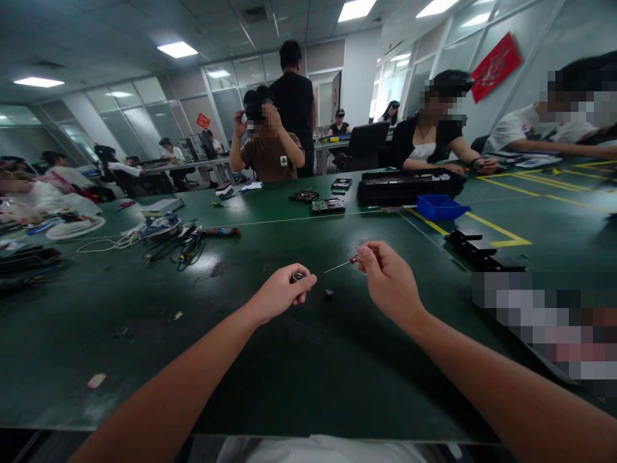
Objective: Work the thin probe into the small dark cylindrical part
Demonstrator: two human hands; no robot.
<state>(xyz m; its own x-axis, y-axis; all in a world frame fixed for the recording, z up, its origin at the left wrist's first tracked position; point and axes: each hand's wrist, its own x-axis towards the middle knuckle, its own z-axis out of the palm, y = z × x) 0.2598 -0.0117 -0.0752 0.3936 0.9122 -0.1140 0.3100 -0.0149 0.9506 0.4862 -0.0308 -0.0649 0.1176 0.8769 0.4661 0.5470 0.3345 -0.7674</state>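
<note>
My right hand (pixel 390 276) is closed around the red handle of a thin screwdriver (pixel 337 266), whose shaft points left toward my other hand. Held in the closed fingers of my left hand (pixel 279 290) is a small round metal part (pixel 297 277); the fingers cover much of it, and its exact kind does not show. The screwdriver's tip is a short gap away from that part. On the green table between and just below both hands lies a small dark piece (pixel 328 294), touched by neither.
Hard drives (pixel 328 206) lie beyond my hands, near a long black unit (pixel 409 186) and a blue tray (pixel 441 207). Black brackets (pixel 482 249) sit at right, tangled cables (pixel 178 241) at left. Across the table, a person (pixel 267 138) raises both hands to their headgear.
</note>
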